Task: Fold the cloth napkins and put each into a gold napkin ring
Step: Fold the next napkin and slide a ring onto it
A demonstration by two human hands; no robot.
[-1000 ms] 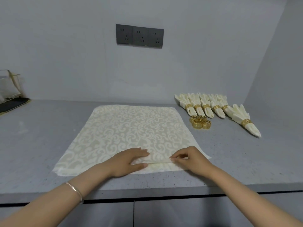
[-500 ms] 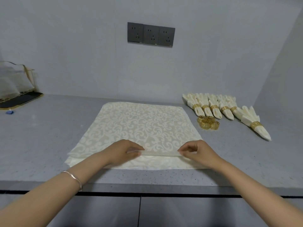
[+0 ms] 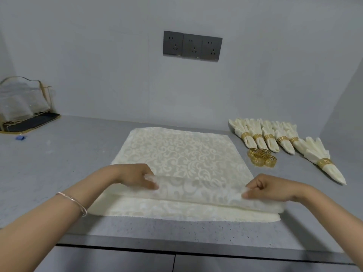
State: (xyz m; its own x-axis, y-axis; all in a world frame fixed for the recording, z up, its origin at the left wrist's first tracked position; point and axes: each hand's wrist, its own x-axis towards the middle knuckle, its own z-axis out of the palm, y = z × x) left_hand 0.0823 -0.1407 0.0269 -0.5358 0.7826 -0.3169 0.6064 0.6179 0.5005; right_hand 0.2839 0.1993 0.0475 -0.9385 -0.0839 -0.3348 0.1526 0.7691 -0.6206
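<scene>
A cream patterned cloth napkin lies spread on the grey counter, its near part gathered into stacked pleats. My left hand pinches the top pleat at its left side. At the right side my right hand pinches the same raised fold. A small cluster of loose gold napkin rings sits just right of the napkin. Behind the cluster lie several folded napkins in gold rings, and one more ringed napkin lies further right.
A wire rack on a dark tray stands at the far left by the wall. A small blue object lies near it. Wall sockets are mounted above the counter, whose front edge runs just below the napkin.
Both hands have slid apart along the fold and lifted it away from me over the napkin, stacking another pleat. The view has also shifted closer and to the left.
</scene>
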